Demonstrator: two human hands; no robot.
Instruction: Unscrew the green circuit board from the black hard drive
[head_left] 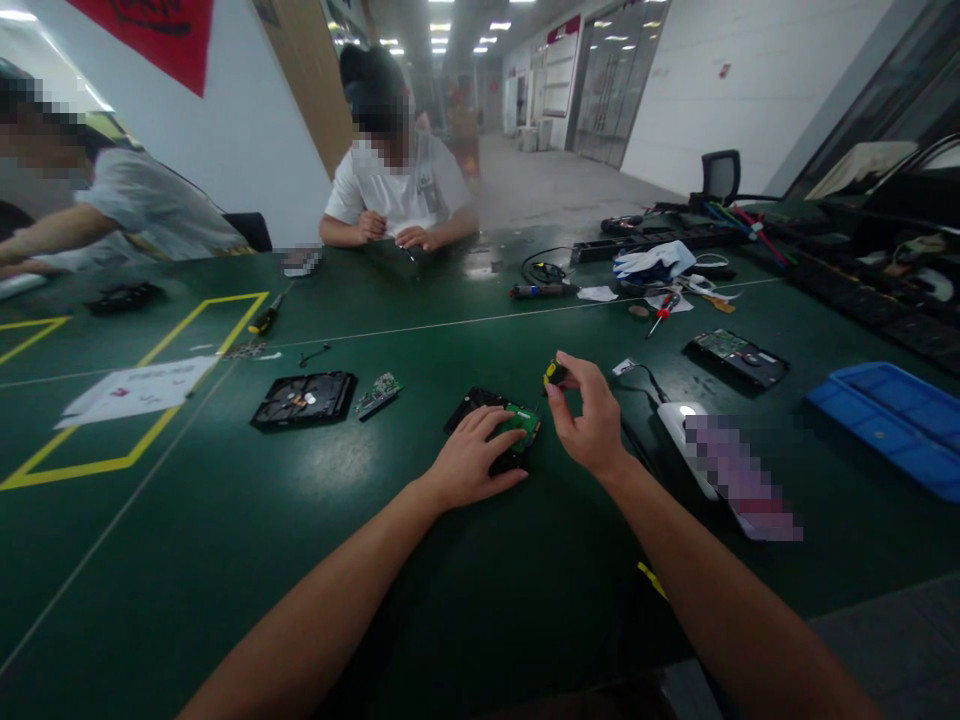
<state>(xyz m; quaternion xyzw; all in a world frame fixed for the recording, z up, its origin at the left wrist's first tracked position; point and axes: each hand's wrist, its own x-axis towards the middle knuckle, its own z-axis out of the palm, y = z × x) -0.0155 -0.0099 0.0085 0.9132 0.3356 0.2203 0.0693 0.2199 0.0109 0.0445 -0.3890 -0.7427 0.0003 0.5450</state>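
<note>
From here I see the hard drive (527, 424) (my left fingers (486, 424) spread open across it) just left of the screwdriver (555, 374) my right fingers (583, 370) pinch.

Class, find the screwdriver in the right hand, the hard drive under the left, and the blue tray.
Screwdriver (554, 373): head view, on its handle.
Hard drive (530, 423): head view, on its green circuit board.
Blue tray (900, 402): head view, on its inside surface.

The screwdriver (553, 375) is yellow-and-black, the circuit board (528, 424) green, the tray (892, 425) blue.
</note>
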